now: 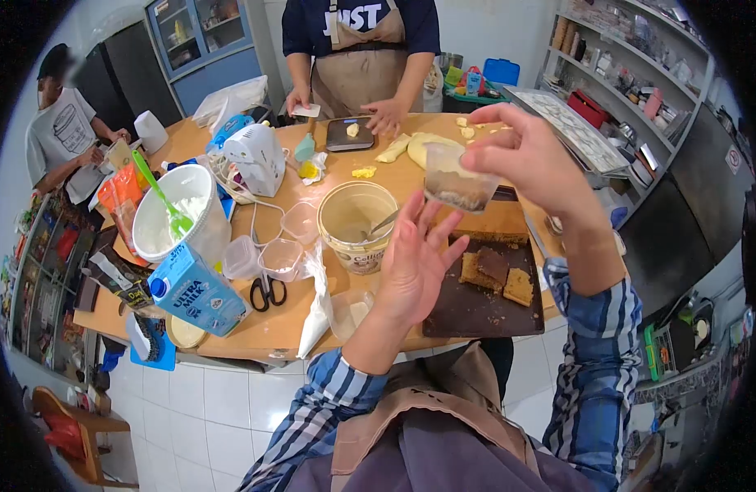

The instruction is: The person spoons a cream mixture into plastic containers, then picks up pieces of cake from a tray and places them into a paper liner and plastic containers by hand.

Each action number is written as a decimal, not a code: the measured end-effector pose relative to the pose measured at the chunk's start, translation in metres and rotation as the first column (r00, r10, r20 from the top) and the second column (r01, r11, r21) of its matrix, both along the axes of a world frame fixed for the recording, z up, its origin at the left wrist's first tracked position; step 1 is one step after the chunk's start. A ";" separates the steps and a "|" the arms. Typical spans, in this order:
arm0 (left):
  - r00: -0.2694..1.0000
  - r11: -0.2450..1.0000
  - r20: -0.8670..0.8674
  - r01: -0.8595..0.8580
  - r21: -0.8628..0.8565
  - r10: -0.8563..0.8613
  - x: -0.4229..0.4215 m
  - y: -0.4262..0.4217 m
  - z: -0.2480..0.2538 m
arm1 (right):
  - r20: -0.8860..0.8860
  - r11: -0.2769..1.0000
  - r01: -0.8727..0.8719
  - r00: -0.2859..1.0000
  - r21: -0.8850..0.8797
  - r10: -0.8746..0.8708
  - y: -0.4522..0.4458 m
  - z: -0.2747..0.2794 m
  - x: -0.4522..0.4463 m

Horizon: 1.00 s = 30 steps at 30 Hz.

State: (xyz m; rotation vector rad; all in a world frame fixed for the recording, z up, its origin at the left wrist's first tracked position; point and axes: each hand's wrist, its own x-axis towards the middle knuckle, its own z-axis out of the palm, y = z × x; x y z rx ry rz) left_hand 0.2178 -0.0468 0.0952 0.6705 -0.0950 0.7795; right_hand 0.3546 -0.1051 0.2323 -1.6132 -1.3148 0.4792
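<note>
My right hand holds a small clear plastic cup by its upper edge, fingers on top. Brown, crumb-like stuff shows in the cup's lower part. Just below and to the left of it, my left hand is open with its palm turned up and fingers spread. Whether its fingertips touch the cup, I cannot tell. Beneath my hands lies a dark tray with pieces of brown cake and crumbs. A cream-coloured tub with a spoon in it stands left of my left hand.
Left on the table are a white bucket with a green spatula, a milk carton, black scissors, a white piping bag and empty cups. Opposite, a co-worker stands by a scale and dough.
</note>
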 end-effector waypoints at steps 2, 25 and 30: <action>0.997 0.997 -0.003 -0.079 -0.001 0.079 0.006 -0.004 0.011 | 0.046 0.999 -0.017 0.999 -0.036 0.019 0.001 -0.005 -0.011; 0.962 0.963 -0.144 0.206 -0.175 -0.232 0.006 -0.004 -0.031 | 0.318 0.896 -0.365 0.906 0.254 0.279 -0.030 -0.094 -0.014; 0.950 0.951 -0.186 0.207 -0.230 -0.252 0.001 -0.010 -0.039 | 0.287 0.918 -0.336 0.919 0.209 0.270 -0.035 -0.097 -0.018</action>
